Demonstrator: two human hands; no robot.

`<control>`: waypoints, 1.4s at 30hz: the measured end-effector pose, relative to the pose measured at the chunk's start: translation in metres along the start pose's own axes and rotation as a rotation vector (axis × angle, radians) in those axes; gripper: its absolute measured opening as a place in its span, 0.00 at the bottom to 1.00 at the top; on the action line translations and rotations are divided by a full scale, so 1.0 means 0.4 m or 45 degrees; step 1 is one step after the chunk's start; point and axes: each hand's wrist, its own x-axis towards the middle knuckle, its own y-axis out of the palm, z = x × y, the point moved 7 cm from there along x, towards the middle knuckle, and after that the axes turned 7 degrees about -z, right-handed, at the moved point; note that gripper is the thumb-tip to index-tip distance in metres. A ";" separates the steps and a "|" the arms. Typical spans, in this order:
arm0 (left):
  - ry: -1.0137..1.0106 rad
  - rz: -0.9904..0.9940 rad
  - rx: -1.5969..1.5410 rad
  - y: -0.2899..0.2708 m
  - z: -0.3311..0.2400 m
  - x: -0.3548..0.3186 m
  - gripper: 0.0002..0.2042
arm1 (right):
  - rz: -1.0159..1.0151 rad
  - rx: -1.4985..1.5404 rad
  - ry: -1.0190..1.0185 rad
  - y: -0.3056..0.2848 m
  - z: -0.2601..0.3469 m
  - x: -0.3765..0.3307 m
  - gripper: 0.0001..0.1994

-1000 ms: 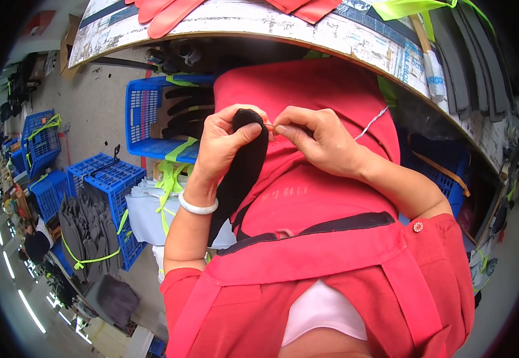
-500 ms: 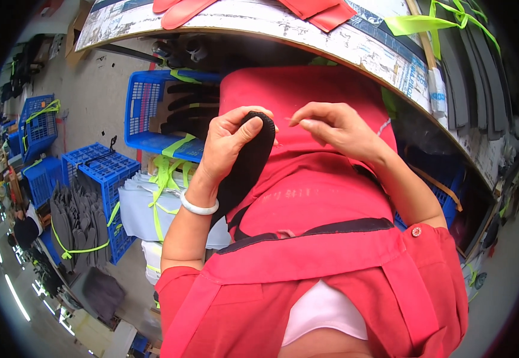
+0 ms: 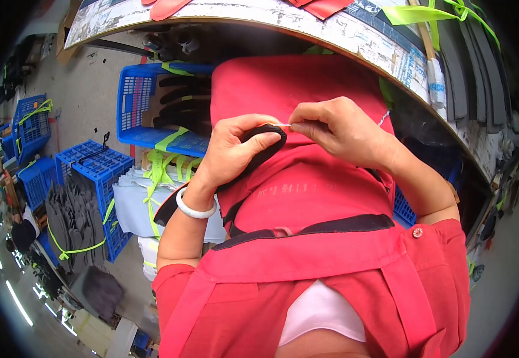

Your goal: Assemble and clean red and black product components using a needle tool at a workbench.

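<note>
Left grip (image 3: 234, 149) clasping black piece (image 3: 265, 154) beneath thumb, right grip (image 3: 344, 134) pinching thin rod (image 3: 282, 125)

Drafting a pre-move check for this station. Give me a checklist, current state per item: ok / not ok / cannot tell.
1. Left hand gripping the black piece: ok.
2. Right hand pinching the thin needle-like tool: ok.
3. Tool tip touching the black piece: cannot tell, too small.
4. Left forefinger well away from the tip: not ok, it's right beside it.
5. White bangle away from the tool: ok, on the left wrist.
</note>
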 end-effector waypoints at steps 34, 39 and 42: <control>0.033 0.057 0.265 0.051 0.032 -0.004 0.09 | 0.158 -0.160 0.088 0.006 -0.015 -0.017 0.08; 0.045 0.084 0.346 0.067 0.039 -0.008 0.08 | 0.249 -0.266 0.115 0.000 0.000 -0.021 0.08; 0.089 0.103 0.456 0.079 0.046 -0.011 0.07 | 0.375 -0.525 0.077 0.018 0.004 -0.021 0.07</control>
